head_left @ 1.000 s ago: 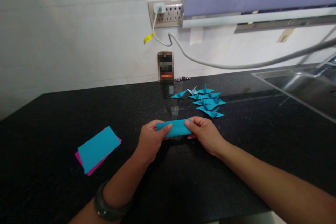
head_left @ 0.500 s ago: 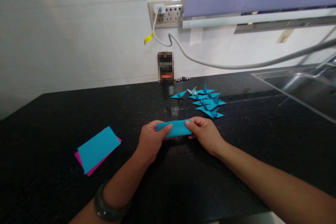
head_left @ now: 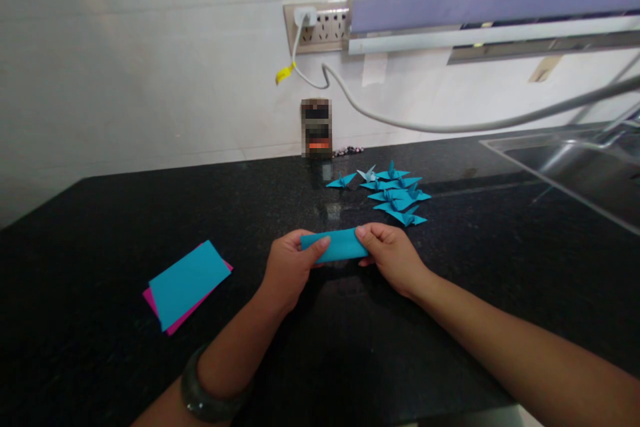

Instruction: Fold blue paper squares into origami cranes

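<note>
Blue paper [head_left: 343, 245] partly hides left hand [head_left: 287, 268] and right hand [head_left: 396, 255].

I record one blue paper strip [head_left: 343, 246], narrow and rectangular, held at both ends, its long sides running roughly crosswise (the left end sits slightly lower in my view). Its position is nearer me than the folded paper cranes [head_left: 399, 203], and left of them.

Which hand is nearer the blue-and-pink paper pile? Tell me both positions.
Left. The left hand is right of the paper pile, not touching it; the right hand is farther right, at the other end of the held blue paper.
</note>
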Action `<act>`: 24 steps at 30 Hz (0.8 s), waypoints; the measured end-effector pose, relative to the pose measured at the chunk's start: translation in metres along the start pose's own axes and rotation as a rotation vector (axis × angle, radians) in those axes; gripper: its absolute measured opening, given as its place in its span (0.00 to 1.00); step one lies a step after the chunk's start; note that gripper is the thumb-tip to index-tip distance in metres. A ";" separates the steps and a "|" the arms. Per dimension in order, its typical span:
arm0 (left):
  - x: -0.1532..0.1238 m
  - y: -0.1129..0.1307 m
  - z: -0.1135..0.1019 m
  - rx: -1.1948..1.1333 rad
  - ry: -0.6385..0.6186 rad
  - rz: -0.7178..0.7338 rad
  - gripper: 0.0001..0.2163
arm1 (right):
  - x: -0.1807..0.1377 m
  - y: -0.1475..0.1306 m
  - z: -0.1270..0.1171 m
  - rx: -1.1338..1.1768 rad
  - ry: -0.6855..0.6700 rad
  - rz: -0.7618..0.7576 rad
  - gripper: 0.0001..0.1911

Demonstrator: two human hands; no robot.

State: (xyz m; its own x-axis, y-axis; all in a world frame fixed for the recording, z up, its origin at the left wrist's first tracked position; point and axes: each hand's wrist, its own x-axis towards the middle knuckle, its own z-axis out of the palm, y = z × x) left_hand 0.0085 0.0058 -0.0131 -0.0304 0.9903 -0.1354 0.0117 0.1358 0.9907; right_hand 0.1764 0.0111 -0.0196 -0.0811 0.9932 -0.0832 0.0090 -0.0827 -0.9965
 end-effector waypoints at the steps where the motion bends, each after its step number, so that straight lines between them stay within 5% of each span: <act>1: 0.000 -0.001 0.000 0.005 -0.001 0.001 0.13 | 0.000 0.000 0.000 0.000 0.000 0.000 0.20; 18: 0.001 -0.004 -0.001 -0.025 0.009 0.001 0.13 | -0.002 -0.003 0.002 0.020 -0.057 0.050 0.16; 24: 0.001 -0.004 -0.006 0.338 0.055 0.229 0.12 | 0.001 0.001 -0.002 -0.145 -0.086 -0.017 0.12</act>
State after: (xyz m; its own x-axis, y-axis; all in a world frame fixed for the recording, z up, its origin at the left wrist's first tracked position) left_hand 0.0027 0.0060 -0.0169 -0.0422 0.9943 0.0977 0.3515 -0.0768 0.9330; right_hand 0.1781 0.0120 -0.0212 -0.1676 0.9832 -0.0723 0.1496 -0.0471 -0.9876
